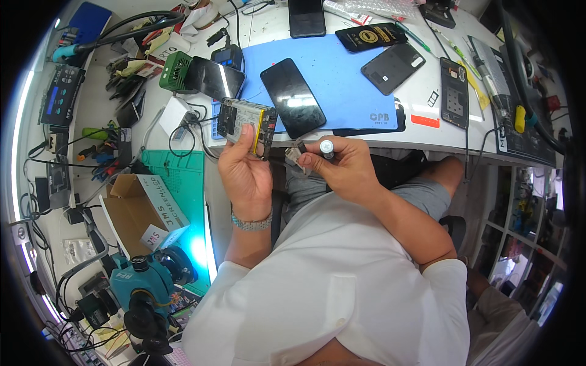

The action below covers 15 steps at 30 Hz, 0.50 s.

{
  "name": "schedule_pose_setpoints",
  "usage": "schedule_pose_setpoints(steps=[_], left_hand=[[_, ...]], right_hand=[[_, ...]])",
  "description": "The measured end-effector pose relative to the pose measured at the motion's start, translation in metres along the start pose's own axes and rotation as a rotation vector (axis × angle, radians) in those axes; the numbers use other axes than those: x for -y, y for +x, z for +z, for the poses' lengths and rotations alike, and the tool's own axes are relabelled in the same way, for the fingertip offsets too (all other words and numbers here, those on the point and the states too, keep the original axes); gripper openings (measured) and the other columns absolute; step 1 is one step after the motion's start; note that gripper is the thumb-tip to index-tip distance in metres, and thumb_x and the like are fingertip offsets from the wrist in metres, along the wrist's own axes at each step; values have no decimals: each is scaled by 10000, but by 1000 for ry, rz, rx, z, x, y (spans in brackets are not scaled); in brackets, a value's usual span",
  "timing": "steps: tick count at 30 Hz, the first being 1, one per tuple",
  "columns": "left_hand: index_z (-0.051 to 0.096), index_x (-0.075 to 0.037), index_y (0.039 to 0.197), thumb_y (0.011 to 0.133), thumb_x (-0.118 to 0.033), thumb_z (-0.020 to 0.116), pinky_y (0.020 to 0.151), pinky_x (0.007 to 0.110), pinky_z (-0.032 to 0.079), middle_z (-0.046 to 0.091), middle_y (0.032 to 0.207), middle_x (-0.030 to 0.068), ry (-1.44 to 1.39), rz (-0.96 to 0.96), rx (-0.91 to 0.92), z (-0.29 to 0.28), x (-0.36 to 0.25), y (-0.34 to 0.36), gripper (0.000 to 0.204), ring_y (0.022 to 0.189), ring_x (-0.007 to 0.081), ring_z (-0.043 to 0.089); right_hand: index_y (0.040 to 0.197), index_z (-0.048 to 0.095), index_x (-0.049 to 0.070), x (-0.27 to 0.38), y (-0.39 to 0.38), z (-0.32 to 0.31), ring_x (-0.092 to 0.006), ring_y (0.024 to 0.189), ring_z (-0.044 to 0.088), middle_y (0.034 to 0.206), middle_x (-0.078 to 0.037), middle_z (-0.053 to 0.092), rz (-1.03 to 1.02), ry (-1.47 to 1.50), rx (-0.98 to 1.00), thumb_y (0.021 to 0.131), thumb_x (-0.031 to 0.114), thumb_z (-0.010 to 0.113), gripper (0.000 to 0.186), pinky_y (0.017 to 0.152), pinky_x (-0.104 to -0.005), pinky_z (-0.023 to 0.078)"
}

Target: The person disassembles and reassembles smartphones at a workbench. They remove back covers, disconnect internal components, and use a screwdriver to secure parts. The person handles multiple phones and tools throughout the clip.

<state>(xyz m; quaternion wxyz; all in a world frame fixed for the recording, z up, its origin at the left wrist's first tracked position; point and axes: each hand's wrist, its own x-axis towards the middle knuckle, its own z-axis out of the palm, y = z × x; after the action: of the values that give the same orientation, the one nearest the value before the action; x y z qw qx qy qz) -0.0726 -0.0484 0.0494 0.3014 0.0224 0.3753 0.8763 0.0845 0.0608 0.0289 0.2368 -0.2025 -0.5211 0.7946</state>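
An opened phone (260,135) with its battery and yellow ribbon showing is gripped upright in my left hand (247,180), thumb across its face. Just right of it, my right hand (342,171) is closed round a silver-capped cylindrical tool (327,148) and a small greyish-metal part (293,155), too small to name exactly. Above both hands, a dark phone (292,96) lies face up on the blue mat (354,116). Another dark phone (213,76) rests behind the opened one, against a green object (175,71).
Phone shells (392,66), loose cables (189,137) and tools (414,36) lie on the white bench. At left are an open cardboard box (131,207), green mat (189,158) and teal microscope (141,283). Glass shelving (519,232) stands at right.
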Motion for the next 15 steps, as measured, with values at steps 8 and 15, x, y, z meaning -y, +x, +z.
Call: schedule_pose_setpoints(steps=[8, 15], left_hand=[[574, 15, 1317, 1017, 8, 672, 993, 388, 614, 724, 1213, 150, 158, 116, 82, 1, 12, -1, 316, 1094, 233, 732], [483, -4, 1372, 979, 64, 702, 988, 402, 619, 697, 1239, 147, 216, 210, 150, 8, 19, -7, 455, 1110, 232, 717]], right_hand=[[1053, 767, -22, 8, -3, 1, -49, 750, 560, 872, -19, 716, -50, -142, 51, 1025, 143, 753, 168, 633, -242, 455], [1026, 740, -26, 7, -4, -2, -58, 732, 517, 809, -12, 681, -31, -183, 71, 1069, 188, 691, 224, 635, -264, 446]])
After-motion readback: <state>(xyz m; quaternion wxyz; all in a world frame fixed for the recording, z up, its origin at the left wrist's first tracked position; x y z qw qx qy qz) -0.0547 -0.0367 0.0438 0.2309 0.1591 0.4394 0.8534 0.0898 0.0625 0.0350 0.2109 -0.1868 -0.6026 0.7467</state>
